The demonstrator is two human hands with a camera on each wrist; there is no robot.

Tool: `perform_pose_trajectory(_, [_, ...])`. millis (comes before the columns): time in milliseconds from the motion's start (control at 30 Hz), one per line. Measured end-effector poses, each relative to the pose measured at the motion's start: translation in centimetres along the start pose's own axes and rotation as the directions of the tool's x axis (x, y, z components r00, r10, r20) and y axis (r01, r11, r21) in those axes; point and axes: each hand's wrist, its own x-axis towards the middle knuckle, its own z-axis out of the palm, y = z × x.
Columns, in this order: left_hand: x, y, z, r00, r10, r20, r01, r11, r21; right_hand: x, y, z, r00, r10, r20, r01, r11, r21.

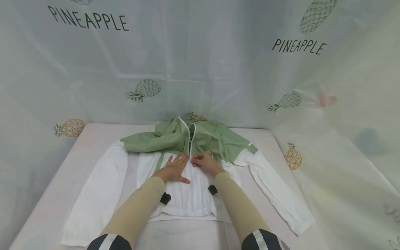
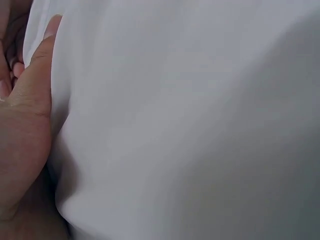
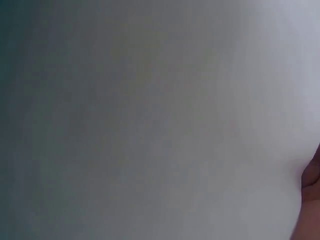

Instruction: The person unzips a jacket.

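From above the hem end of the green-and-white jacket, the head camera looks forward and down, far enough back to include the curtain beyond it. The left wrist camera faces the jacket's white front from very near; the right faces blurred, pale cloth as closely. Head and left wrist views share the left hand on the jacket.

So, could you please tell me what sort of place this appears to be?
It looks like a makeshift, curtained-off work booth, though the wider room is hidden. Pale pineapple-printed sheeting hangs behind and beside a flat, pale work surface, where a green-and-white fabric jacket lies spread out.
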Motion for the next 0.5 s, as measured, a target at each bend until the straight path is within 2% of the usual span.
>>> perform_pose_trajectory(133, [0.1, 0.0, 0.1, 1.000, -0.014, 0.012, 0.014, 1.000, -0.001, -0.4, -0.8, 0.1, 0.999, -0.018, 0.030, 0.021, 0.993, -0.119])
perform_pose_trajectory(267, [0.0, 0.0, 0.0, 1.000, -0.008, 0.007, 0.008, 1.000, -0.001, -0.8, -1.5, -0.1, 0.998, -0.026, 0.065, 0.042, 0.965, -0.260])
perform_pose_trajectory(500, [-1.0, 0.7, -1.1, 1.000, 0.008, 0.013, -0.007, 1.000, -0.030, -1.2, -1.7, -0.6, 0.986, -0.072, 0.150, 0.126, 0.910, -0.394])
